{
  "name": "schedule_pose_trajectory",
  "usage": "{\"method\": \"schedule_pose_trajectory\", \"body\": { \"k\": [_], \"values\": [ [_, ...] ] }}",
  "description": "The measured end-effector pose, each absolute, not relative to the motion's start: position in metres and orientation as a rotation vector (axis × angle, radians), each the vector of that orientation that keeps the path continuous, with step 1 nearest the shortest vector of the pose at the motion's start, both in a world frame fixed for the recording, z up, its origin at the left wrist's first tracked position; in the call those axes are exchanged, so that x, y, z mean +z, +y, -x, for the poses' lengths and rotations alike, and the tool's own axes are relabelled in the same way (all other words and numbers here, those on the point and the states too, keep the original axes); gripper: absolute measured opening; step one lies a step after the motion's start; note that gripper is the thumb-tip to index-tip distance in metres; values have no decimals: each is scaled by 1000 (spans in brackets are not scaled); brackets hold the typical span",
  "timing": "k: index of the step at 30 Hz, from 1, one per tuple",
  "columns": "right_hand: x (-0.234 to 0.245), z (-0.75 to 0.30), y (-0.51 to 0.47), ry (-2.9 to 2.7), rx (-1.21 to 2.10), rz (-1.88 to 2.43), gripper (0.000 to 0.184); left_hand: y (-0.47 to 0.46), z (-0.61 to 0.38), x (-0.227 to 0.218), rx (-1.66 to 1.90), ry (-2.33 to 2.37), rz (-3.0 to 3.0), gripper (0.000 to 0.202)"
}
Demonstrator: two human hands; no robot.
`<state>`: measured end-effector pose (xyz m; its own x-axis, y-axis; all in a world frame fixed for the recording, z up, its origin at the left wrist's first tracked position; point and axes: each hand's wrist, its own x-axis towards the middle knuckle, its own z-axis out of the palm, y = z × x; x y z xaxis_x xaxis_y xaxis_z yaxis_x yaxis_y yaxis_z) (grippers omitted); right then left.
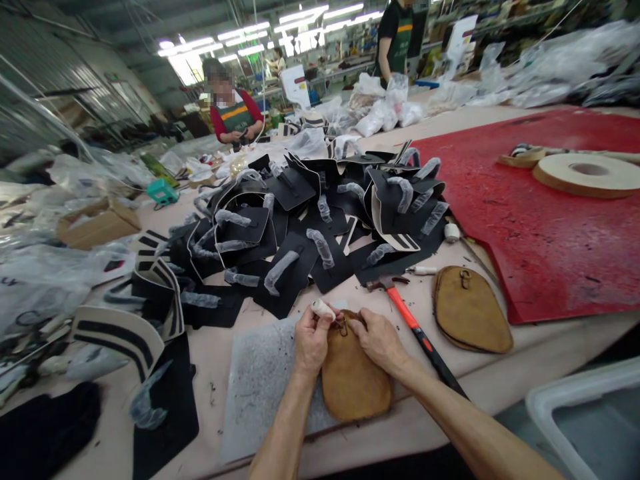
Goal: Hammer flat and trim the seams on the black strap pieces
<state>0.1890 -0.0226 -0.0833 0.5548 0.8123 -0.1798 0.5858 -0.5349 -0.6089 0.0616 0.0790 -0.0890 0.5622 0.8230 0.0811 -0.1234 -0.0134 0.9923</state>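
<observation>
At the table's front edge lies a brown leather teardrop-shaped piece (357,380) with a metal ring at its top. My left hand (311,340) is closed around a small white cylindrical thing (323,309), beside that ring; its far end is hidden by my fingers. My right hand (377,339) pinches the top edge of the same leather piece. Under the work, partly covered, is a pale grey board (257,380). To the right rests a claw hammer (413,320) with an orange and black handle. Beyond it lies a stack of similar brown leather pieces (473,310).
Black panels (290,267) with plastic-wrapped handles pile up ahead. A red sheet (560,253) bears a tape roll (585,175). A white-handled tool (423,271) lies near the hammer. A plastic bin (545,410) stands front right. Two people (235,117) are across the table.
</observation>
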Motion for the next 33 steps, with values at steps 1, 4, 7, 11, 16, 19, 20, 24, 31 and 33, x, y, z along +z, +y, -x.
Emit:
{"method": "schedule_pose_trajectory", "body": {
  "k": [1, 4, 7, 11, 16, 19, 20, 24, 31, 33],
  "values": [
    [-84, -189, -23, -1126, 619, 2308, 21, 79, -62, -89, 834, 658, -1396, 24],
    [-85, -189, -23, -1132, 609, 2310, 21, 79, -62, -89, 825, 663, -1441, 24],
    [-84, -188, -22, -1147, 589, 2306, 21, 78, -61, -88, 823, 688, -1552, 21],
    [-72, -192, -28, -1184, 518, 2311, 21, 74, -61, -84, 825, 730, -1794, 13],
    [-55, -227, -68, -1151, 137, 2571, 20, 70, -60, -82, 827, 666, -1988, 10],
    [-55, -249, -93, -1090, 241, 2788, 25, 70, -60, -83, 797, 626, -2002, 10],
    [-56, -253, -98, -1060, 367, 2786, 24, 70, -60, -83, 793, 615, -1996, 10],
    [-58, -258, -99, -996, 592, 2649, 13, 71, -60, -82, 791, 577, -1996, 11],
    [-24, -251, -87, -822, 861, 2283, 8, 71, -59, -77, 755, 521, -2043, 12],
    [-4, -242, -90, -809, 839, 2210, 18, 72, -59, -76, 743, 515, -2059, 13]
  ]
}}
